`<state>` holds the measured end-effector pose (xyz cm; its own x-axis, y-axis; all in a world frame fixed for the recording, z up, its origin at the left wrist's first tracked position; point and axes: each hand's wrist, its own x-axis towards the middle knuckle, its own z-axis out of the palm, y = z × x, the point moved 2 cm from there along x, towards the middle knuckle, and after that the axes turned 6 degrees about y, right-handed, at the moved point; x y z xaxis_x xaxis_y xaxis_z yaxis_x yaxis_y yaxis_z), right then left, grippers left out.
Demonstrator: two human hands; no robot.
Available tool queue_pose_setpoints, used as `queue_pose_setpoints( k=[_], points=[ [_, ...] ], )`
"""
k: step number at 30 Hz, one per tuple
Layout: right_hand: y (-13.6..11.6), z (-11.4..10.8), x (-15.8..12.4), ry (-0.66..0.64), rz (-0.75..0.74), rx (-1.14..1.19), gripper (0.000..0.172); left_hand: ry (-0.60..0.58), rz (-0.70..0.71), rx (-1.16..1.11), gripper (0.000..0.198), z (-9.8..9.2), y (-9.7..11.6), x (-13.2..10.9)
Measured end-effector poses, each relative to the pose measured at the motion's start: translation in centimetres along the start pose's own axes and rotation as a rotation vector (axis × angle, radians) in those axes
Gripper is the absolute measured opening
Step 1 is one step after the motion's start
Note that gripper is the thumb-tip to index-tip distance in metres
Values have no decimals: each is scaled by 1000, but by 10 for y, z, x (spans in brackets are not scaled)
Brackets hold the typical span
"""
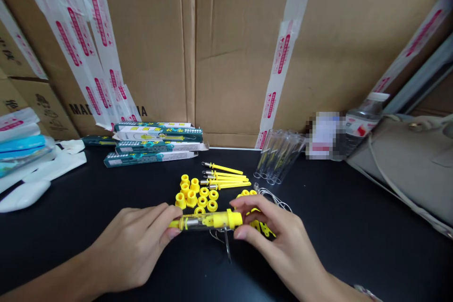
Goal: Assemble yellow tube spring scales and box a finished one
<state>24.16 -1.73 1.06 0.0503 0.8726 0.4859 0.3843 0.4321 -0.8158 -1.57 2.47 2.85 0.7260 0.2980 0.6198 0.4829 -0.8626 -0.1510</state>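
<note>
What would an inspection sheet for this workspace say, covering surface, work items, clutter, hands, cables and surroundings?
Surface: black tabletop.
Work items: clear tube assembly with yellow parts inside, held; beyond it, yellow rods, yellow collars, yellow rings, clear tubes and thin metal wires.
Clutter: teal boxes, back left; packets, left; bottle and bag, right.
Hands: left hand pinches the assembly's left end; right hand has its fingers around the yellow cap, contact unclear.
Cables: nothing seen.
Surroundings: taped cardboard behind.
</note>
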Motion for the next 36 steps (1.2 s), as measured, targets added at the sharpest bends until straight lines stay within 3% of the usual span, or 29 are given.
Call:
queue_pose_setpoints(
  k=[3,5,7,12,20,23,27,30,33,36],
  points=[
    [1,2,-2,-78,76,-6,21,18,43,28,26,-2,1,3],
    [3,3,-4,-61,92,33,14,32,48,49,27,-2,1,3],
    [3,3,-5,-6,32,50,8,23,50,55,28,0,0,1],
    [0,0,-3,31,-95,124,19,23,66,93,29,1,0,-2],
    [0,-1,1,88,24,250,14,52,77,98,31,0,0,3],
    [5,-1,3,59,85,275,22,33,30,-3,35,-1,0,5],
    [6,-2,5,56,158,175,14,33,-44,-59,45,-5,-1,3],
    [2,-4,7,87,224,233,11,10,-124,-99,46,-2,-4,-6],
    [-1,-6,9,134,285,317,7,41,-273,-222,44,7,-11,-16],
    [-1,-9,12,163,337,369,15,45,-454,-335,51,15,-18,-21]
  ],
)
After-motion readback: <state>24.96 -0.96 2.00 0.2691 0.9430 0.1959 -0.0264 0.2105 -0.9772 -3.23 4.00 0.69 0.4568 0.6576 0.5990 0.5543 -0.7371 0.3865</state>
